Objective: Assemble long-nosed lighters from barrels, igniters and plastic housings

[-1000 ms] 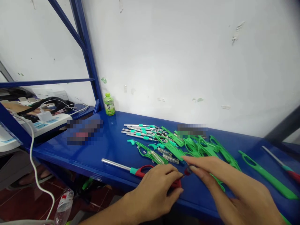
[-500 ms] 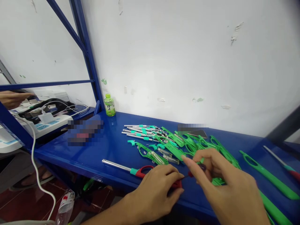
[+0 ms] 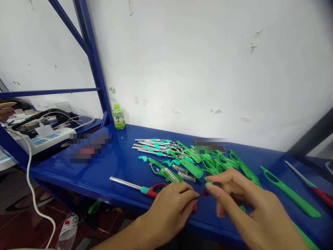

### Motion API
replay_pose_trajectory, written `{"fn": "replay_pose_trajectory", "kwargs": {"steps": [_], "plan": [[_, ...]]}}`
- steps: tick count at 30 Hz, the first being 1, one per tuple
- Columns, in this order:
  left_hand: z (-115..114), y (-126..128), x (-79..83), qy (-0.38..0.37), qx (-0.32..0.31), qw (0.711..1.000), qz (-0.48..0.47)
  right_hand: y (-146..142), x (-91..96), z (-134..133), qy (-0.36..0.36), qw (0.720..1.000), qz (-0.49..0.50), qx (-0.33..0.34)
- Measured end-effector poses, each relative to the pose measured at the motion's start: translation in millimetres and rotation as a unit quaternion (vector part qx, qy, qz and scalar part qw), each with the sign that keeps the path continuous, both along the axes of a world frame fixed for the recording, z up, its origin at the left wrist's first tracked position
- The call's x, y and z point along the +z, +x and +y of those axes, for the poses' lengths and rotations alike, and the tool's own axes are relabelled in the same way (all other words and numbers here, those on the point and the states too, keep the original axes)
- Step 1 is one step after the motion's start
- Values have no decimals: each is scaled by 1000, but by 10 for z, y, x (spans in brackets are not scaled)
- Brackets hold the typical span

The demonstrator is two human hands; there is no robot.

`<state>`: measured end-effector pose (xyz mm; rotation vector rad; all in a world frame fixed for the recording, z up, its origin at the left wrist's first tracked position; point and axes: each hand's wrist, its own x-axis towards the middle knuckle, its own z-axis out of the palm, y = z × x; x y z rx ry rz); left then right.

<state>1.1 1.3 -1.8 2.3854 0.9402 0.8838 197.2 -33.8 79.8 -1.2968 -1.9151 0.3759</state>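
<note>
My left hand [image 3: 173, 208] is wrapped round the body of a red long-nosed lighter [image 3: 150, 191], its metal tube pointing left over the table. Between the thumb and fingers of my right hand [image 3: 247, 205] is a small screwdriver [image 3: 207, 192] with a dark red handle. Its thin shaft reaches the lighter body beside my left fingertips; the tip is hidden. Beyond my hands lie green lighter shell halves [image 3: 191, 166], clear fuel tanks [image 3: 186, 176], teal triggers [image 3: 143, 158] and several metal lighter tubes [image 3: 151, 147] with wires.
A green-labelled bottle [image 3: 118, 117] stands at the back left of the blue table [image 3: 78, 173]. Another red lighter [image 3: 318, 192] lies at the right. Power strips [image 3: 52, 138] and cables are at the left, where part of another person's hand [image 3: 5, 109] shows. A plastic bottle [image 3: 67, 231] is below.
The view has shifted slightly. My right fingers have changed their hold on the screwdriver handle, with the index finger now more extended. My left hand keeps its grip on the lighter.
</note>
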Motion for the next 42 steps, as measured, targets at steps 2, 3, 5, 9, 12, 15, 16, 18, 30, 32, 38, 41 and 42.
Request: {"fn": "replay_pose_trajectory", "kwargs": {"steps": [2, 3, 5, 9, 12, 15, 16, 18, 30, 32, 38, 41, 42], "plan": [[-3, -5, 7, 2, 2, 1000, 3, -73, -26, 13, 20, 999, -3, -45], [-2, -7, 9, 2, 3, 1000, 3, -108, -40, 20, 35, 997, -7, -67], [3, -10, 5, 4, 3, 1000, -1, -159, -63, 34, 75, 992, -16, -98], [9, -15, -12, 22, 2, 1000, -20, -142, -48, 25, 127, 986, -43, -101], [2, -27, -4, 12, -2, 1000, -28, -56, 14, -14, 135, 989, -41, -41], [-4, -32, 12, 0, -7, 1000, -17, 25, 69, -35, 111, 992, -41, 43], [-4, -31, 15, -1, -7, 1000, -15, 42, 80, -31, 98, 993, -39, 56], [-2, -25, 19, -4, -4, 1000, -13, 60, 93, -15, 81, 995, -27, 54], [55, -8, -4, -14, 10, 998, -57, -39, 92, 1, 15, 997, 34, 68], [46, -6, 0, -10, 13, 999, -51, -42, 79, 7, -5, 998, 23, 63], [-34, -32, 75, 5, 45, 999, -10, -29, 73, 42, -7, 999, 29, 21], [-37, -39, 87, 21, 37, 999, 12, -36, 73, 58, 6, 999, 34, 22], [-29, -36, 80, 21, 32, 999, 11, -40, 69, 65, 13, 999, 36, 19]]}}
